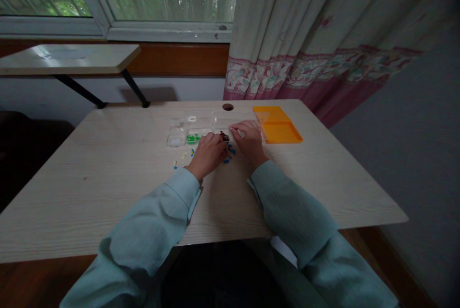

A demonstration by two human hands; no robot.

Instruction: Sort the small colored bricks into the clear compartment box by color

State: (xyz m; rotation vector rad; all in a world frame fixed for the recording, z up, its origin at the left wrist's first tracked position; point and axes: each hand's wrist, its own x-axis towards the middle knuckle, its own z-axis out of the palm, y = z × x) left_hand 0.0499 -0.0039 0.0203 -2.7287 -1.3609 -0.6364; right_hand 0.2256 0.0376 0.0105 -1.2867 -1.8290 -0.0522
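Observation:
My left hand (209, 153) is curled palm down in front of a clear plastic compartment box (176, 131). What its bent fingers hold, if anything, is hidden. Small green pieces (193, 138) lie in a compartment just beyond that hand, and dark brown pieces (224, 136) show past its fingertips. My right hand (250, 141) reaches over the box's right part, thumb and forefinger brought together in a pinch; anything between them is too small to name. Loose blue pieces (230, 151) lie on the table between the hands. Tiny pale yellow pieces (184, 155) are scattered left of my left hand.
An orange tray (280, 126) lies right of my right hand. The pale wooden table (125, 188) has a round cable hole (227, 107) at its back edge. A raised shelf (89, 59) on black legs stands at the back left; a curtain (287, 35) hangs behind the table.

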